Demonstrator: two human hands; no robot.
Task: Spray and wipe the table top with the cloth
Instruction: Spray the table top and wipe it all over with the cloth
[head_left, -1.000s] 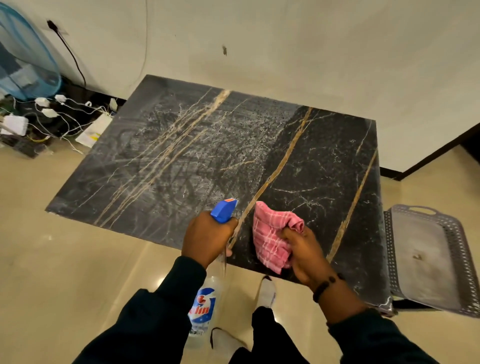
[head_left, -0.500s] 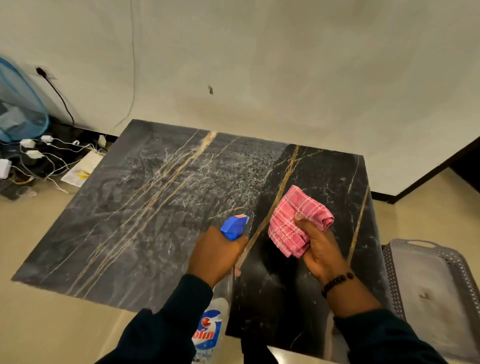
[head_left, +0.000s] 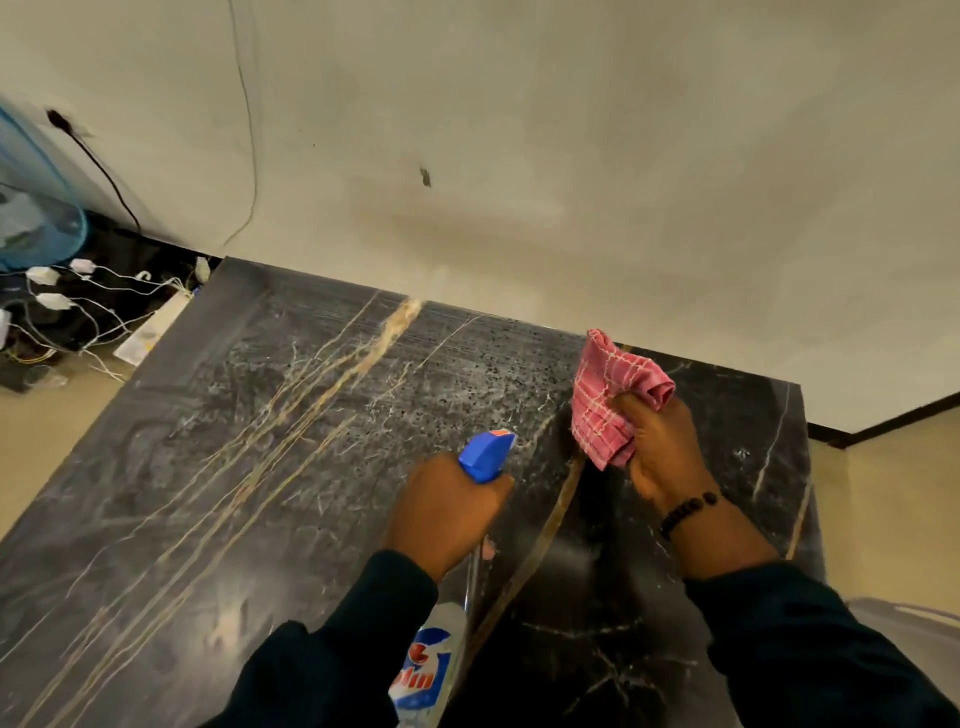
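head | left hand grips spray bottle | right hand clutches cloth

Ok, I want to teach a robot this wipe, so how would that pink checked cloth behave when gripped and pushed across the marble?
The pink cloth looks floppy: it bunches into folds in the right hand, with a corner sticking up. It probably weighs little, since a loose grip holds it. Pushed over the table top, it would likely crumple unless pressed flat.

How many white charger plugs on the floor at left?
3 that are clear: one nearest the wall, one left of it, one nearer the camera. All sit among tangled white cables; a fourth may be cut off at the left edge.
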